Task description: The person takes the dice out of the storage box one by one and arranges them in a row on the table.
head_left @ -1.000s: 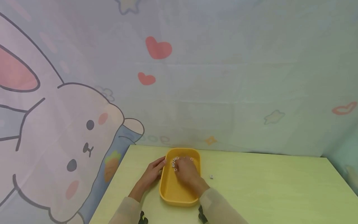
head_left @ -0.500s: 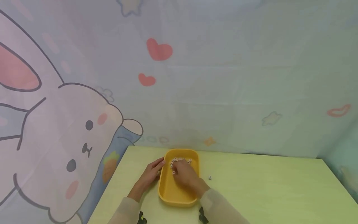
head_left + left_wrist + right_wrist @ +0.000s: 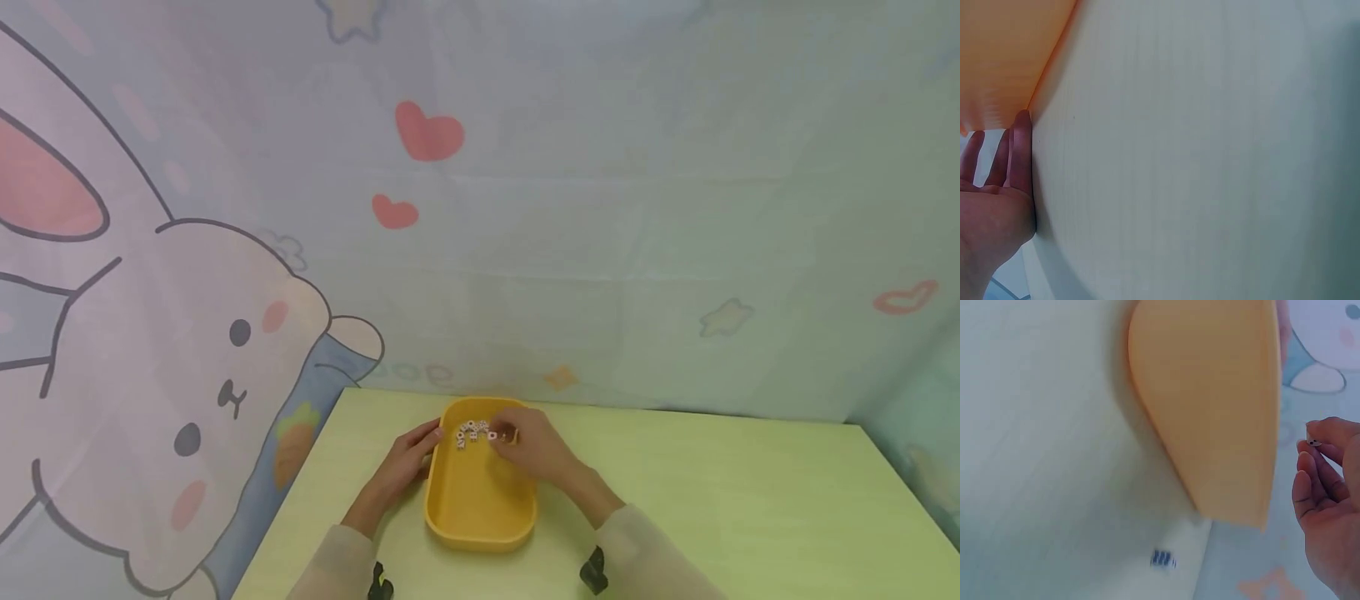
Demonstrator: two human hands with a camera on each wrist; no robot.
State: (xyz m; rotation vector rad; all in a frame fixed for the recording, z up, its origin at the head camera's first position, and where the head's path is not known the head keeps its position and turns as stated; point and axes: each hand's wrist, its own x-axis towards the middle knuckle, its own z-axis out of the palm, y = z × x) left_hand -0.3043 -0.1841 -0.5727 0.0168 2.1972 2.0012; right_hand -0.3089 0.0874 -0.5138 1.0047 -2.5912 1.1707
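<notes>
A yellow tray (image 3: 480, 543) lies on the table with several small white dice (image 3: 471, 428) toward its far end. My right hand (image 3: 536, 446) is above the tray's far right part, a die (image 3: 1313, 442) pinched between thumb and index finger. The other fingers curl loosely below it in the right wrist view. At the tray's left side, my left hand (image 3: 408, 457) touches the wall and rim. The left wrist view has its fingers (image 3: 1020, 150) fairly straight, tips against the tray; its thumb is not visible there.
One more die (image 3: 1163, 559) sits on the table outside the tray, hidden behind my right arm in the head view. The pale table (image 3: 712, 492) ends at the back against a printed cloth (image 3: 637, 250) with a rabbit and hearts.
My right hand has come up from among the dice in the tray and moved right, with a die between its fingertips. My left hand stays at the tray's side.
</notes>
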